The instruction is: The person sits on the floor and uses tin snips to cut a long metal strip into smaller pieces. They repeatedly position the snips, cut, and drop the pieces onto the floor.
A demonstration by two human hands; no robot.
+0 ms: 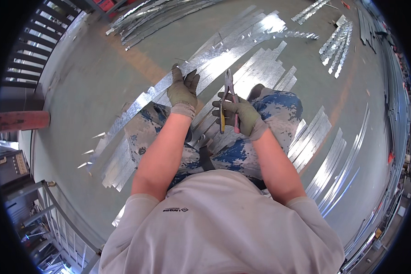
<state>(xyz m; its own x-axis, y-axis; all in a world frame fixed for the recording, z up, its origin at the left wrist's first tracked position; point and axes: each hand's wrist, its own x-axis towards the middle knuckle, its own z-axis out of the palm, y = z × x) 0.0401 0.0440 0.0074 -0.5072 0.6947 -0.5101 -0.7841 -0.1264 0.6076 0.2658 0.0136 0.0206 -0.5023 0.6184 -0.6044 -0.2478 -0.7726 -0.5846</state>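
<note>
My right hand [243,114], in an olive work glove, grips a pair of pliers [229,86]. Its metal jaws point away from me; one handle is yellow and the other reddish. My left hand [182,91], gloved alike, has its fingers spread at a long shiny metal strip [141,102] that runs from lower left to upper right. Whether the fingers press on the strip cannot be made out. A thin wire-like piece [181,60] sticks out by the fingertips. Between and beyond my knees lie more flat metal strips [255,68], overlapping on the floor.
Bundles of metal strips lie at the far left [164,20], far right [337,43] and near right [310,139]. A red cylinder [23,120] and a metal railing [68,219] stand on the left. Long metal profiles [399,105] line the right side.
</note>
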